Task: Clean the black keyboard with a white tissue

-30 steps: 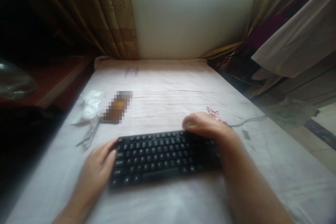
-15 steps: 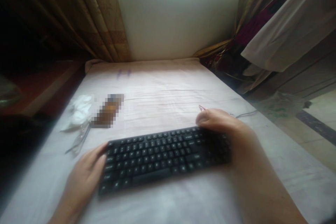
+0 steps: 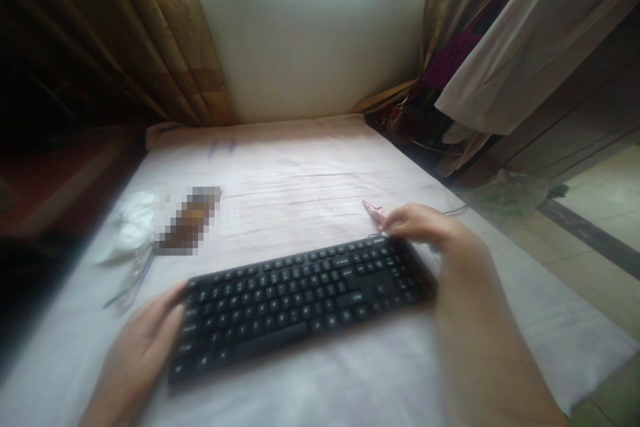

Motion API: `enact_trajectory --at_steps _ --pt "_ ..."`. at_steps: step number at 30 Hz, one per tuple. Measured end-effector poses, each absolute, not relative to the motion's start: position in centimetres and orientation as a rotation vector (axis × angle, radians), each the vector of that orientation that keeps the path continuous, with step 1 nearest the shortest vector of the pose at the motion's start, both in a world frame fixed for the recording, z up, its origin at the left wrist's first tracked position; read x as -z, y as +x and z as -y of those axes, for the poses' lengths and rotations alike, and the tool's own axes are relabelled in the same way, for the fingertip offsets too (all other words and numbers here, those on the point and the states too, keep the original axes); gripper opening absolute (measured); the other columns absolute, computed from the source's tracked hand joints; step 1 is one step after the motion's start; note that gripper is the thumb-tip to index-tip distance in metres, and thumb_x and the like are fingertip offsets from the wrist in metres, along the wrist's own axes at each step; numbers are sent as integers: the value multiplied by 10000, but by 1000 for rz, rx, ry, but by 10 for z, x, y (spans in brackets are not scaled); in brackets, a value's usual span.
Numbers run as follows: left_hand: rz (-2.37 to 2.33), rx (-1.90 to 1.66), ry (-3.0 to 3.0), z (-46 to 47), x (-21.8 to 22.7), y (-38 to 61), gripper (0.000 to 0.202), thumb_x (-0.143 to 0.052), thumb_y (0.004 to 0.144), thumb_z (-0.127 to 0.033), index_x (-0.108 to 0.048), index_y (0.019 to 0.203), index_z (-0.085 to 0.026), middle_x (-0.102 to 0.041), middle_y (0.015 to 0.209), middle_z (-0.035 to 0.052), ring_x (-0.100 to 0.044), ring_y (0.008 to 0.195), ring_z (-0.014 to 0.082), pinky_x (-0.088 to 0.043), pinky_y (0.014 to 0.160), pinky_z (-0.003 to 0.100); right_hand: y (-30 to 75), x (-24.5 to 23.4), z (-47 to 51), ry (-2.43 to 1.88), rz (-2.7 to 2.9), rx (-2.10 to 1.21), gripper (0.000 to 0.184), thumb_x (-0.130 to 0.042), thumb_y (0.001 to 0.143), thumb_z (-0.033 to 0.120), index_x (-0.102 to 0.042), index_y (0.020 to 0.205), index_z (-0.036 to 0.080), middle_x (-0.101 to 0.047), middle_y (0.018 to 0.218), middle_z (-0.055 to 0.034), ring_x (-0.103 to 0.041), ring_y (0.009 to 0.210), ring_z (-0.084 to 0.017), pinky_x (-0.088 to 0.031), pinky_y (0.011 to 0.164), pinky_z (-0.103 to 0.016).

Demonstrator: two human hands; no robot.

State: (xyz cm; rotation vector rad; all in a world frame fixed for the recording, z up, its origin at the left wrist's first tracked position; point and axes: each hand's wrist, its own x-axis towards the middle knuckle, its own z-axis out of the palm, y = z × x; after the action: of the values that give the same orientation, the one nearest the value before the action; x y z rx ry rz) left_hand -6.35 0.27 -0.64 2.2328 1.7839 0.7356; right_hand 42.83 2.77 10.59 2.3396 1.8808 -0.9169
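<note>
A black computer keyboard (image 3: 300,307) with pale key markings is held slanting over the bed, its right end farther from me. My left hand (image 3: 143,343) grips its left end, thumb along the near side and fingers partly hidden. My right hand (image 3: 420,223) is closed at the far right corner, fingertips at the top edge; its grip underneath is hidden. Just beyond those fingertips lies a small pink-and-white thing (image 3: 373,212), perhaps a folded cloth, partly covered by the hand.
A pale sheet (image 3: 300,173) covers the bed. At left are a white crumpled bag (image 3: 133,220) and a pixelated brown item (image 3: 187,223). A thin cable (image 3: 456,209) runs off the right edge. Curtains (image 3: 165,33) and hanging clothes (image 3: 500,60) flank the window wall.
The view has shifted, so the scene sits farther left. My right hand has slid rightward along the keyboard's far edge, uncovering more number keys and more of the pink thing.
</note>
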Motion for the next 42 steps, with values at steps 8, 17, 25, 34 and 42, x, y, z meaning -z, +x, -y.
enact_trajectory --at_steps 8,17,25,34,42 --pt "-1807 -741 2187 -3 10 -64 427 -428 891 -535 -642 1173 -296 -705 1178 45 -668 1077 291 -564 909 451 456 -102 -20 2479 -1580 960 302 -665 736 268 -784 1002 190 -742 853 -56 -685 794 -213 -486 655 -259" --pt "-1810 -714 2130 -4 7 -63 452 -440 868 -542 -653 1179 -291 -706 1187 36 -661 1094 279 -545 947 425 446 -103 -20 2546 -1613 969 257 -645 763 276 -773 950 156 -721 825 -54 -660 745 -180 -468 639 -227" --pt "-1967 -748 1772 -3 6 -63 494 -486 794 -500 -676 1169 -241 -691 1224 42 -624 1156 304 -440 1060 477 444 -107 -16 2544 -1520 1221 258 -695 720 295 -743 918 137 -630 629 -8 -529 502 -105 -363 465 -199" --pt "-1942 -808 1771 -3 6 -61 496 -481 786 -547 -696 1128 -259 -699 1207 50 -624 1155 312 -436 1057 496 411 -97 -36 2472 -1778 907 128 -695 684 197 -778 781 187 -723 739 -22 -646 683 -147 -428 585 -206" --pt "-1958 -791 1785 -2 12 -64 489 -454 811 -564 -685 1148 -295 -691 1217 32 -619 1162 304 -438 1062 507 378 -88 -47 2697 -2174 1084 204 -604 793 248 -761 899 173 -752 843 -54 -671 668 -142 -484 613 -228"
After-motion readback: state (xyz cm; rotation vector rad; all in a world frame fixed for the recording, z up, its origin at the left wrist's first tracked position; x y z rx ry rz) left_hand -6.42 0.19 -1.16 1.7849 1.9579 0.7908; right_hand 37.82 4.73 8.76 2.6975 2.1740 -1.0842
